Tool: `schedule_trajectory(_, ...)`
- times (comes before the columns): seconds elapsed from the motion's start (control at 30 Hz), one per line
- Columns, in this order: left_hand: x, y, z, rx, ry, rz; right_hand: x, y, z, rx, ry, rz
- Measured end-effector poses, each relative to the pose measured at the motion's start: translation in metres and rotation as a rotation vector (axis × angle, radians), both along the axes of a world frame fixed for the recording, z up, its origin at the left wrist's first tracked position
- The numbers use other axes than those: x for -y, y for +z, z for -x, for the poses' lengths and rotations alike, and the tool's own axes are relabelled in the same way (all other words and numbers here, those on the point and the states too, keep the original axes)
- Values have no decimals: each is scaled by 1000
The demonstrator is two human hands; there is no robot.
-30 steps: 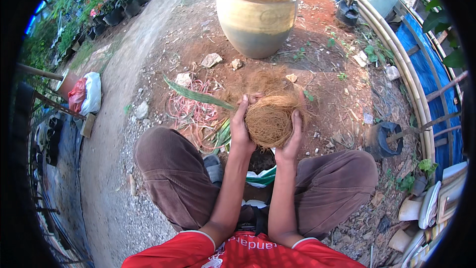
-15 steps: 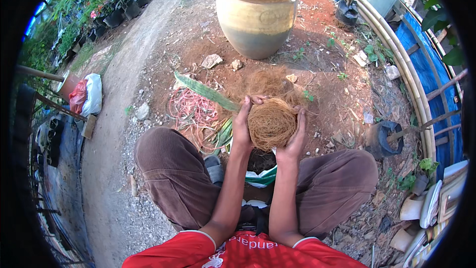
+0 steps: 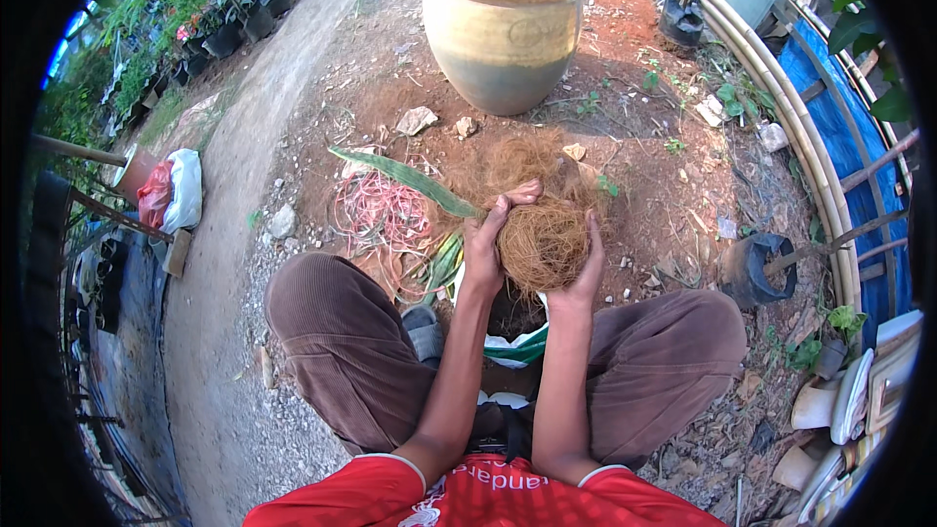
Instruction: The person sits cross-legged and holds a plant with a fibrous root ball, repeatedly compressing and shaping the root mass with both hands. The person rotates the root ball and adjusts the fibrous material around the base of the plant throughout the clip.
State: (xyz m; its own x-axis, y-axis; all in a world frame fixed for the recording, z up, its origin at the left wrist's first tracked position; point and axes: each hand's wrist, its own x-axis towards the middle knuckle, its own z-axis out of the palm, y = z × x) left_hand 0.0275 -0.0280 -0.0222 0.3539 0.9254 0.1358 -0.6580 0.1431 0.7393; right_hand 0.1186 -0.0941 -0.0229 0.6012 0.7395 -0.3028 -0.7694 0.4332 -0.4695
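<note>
Between my two palms sits a round ball of brown coconut fibre [image 3: 544,246]. My left hand [image 3: 488,244] cups its left side, with the fingers curled over the top. On the right, my right hand [image 3: 582,278] presses against the ball with its fingers along the edge. A long green mottled snake plant leaf [image 3: 408,179] juts out to the left from beside my left hand; its lower end is hidden there. Loose coconut fibre [image 3: 512,164] lies on the soil just beyond. Below the ball, between my legs, is a green and white sack [image 3: 517,346] holding dark soil.
A large glazed pot [image 3: 503,39] stands ahead. Tangled pink twine [image 3: 383,213] lies to the left, near more green leaves [image 3: 444,262]. A black plant bag [image 3: 752,273] is at the right, beside a bamboo rail [image 3: 795,107]. Stones [image 3: 418,120] dot the soil.
The ball has shifted slightly right and tilted between my hands. My left fingers have moved further over its top, and the leaf has swung a little lower with the left hand.
</note>
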Motion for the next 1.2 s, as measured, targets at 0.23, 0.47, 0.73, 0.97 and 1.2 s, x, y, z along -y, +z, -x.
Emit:
schedule_trajectory(0.23, -7, 4, 12, 4, -22, 563, -1, 10, 16, 964, -145, 100)
schedule_trajectory(0.47, 3, 13, 5, -79, 29, 12, 2, 11, 10, 226, -41, -5)
schedule_trajectory(0.73, -5, 6, 15, 132, -53, 477, 1, 20, 17, 1089, -124, 41)
schedule_trajectory(0.97, 2, 11, 11, 135, -31, 170, 2, 17, 20, 537, -106, 151)
schedule_trajectory(1.2, -4, 7, 15, 130, -76, 297, 6, 21, 10, 1149, -120, 125)
